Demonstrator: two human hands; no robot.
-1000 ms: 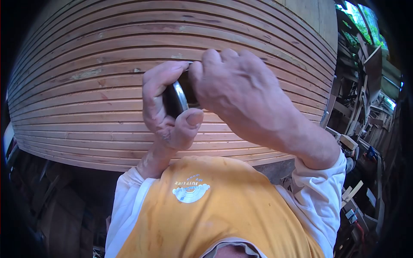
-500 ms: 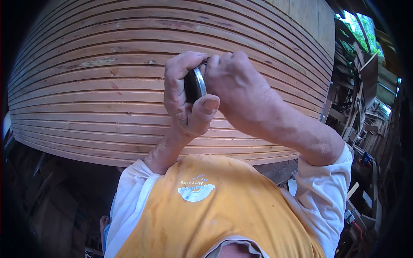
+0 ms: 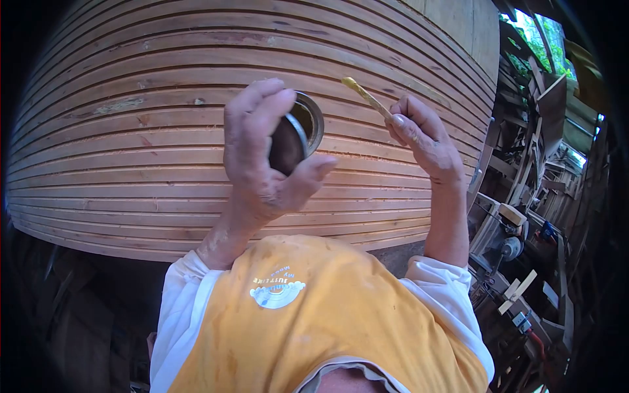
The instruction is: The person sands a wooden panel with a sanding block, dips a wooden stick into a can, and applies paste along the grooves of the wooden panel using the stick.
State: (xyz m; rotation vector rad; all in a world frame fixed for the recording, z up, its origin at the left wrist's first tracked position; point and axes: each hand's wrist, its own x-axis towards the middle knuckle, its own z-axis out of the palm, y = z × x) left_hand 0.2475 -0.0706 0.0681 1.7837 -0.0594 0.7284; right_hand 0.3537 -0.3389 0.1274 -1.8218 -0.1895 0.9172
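Note:
A round metal can (image 3: 288, 145), dark outside with a shiny rim, is tilted with its open mouth to the right. My left hand (image 3: 259, 147) is wrapped round it from the left, fingers above and thumb below. Some yellowish residue shows inside the mouth. To the right, my right hand (image 3: 426, 141) pinches the lower end of a thin wooden stick (image 3: 368, 98), whose upper tip is coated yellow-brown. The stick is apart from the can. Both hands are above a surface of parallel wooden slats (image 3: 177, 137) with dark gaps between them.
Pale filler-like patches mark some slats at the left. Plain boards (image 3: 468, 26) adjoin the slats at the top right. Beyond the right edge lie piled wood scraps (image 3: 517, 288), a tool with a round disc (image 3: 511, 249) and a red cable (image 3: 536, 340).
My right hand has moved away from the can to the right, bringing the stick into clear view. The can's mouth now shows. My left hand has shifted slightly left since the last frame.

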